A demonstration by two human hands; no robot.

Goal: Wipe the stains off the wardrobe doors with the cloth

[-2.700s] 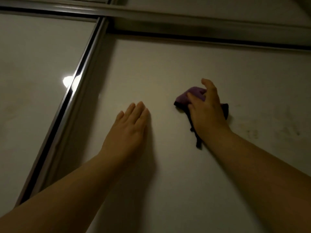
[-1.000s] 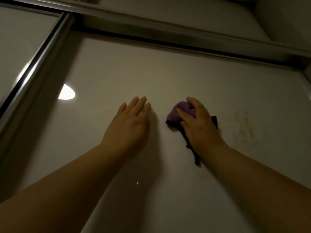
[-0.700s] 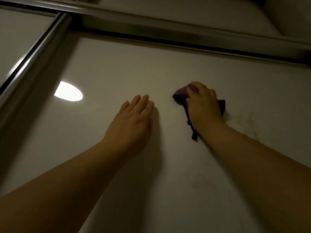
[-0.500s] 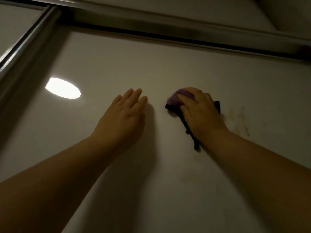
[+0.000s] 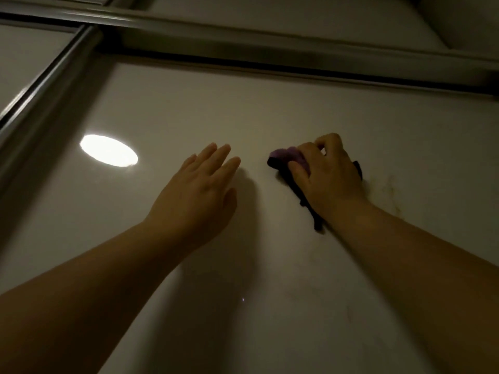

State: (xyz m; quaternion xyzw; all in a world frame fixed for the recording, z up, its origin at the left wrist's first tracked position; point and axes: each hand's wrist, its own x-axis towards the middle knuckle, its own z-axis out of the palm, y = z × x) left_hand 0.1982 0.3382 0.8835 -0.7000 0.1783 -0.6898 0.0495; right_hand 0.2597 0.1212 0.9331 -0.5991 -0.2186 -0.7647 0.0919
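Observation:
A glossy white wardrobe door (image 5: 270, 109) fills the view from below. My right hand (image 5: 328, 175) presses a purple cloth (image 5: 286, 157) with a dark trailing edge against the door. Most of the cloth is hidden under the palm. Faint dark stains (image 5: 391, 193) mark the panel just right of that hand. My left hand (image 5: 201, 190) lies flat on the door to the left of the cloth, fingers spread and holding nothing.
A metal frame strip (image 5: 40, 85) divides this door from the neighbouring door (image 5: 24, 58) at the left. The top rail (image 5: 270, 47) runs across above. A bright lamp reflection (image 5: 108, 150) sits on the panel left of my hands.
My right hand has rubbed the cloth up and down and sideways in small strokes beside the stains. My left hand has stayed flat on the door. The view has shifted slightly.

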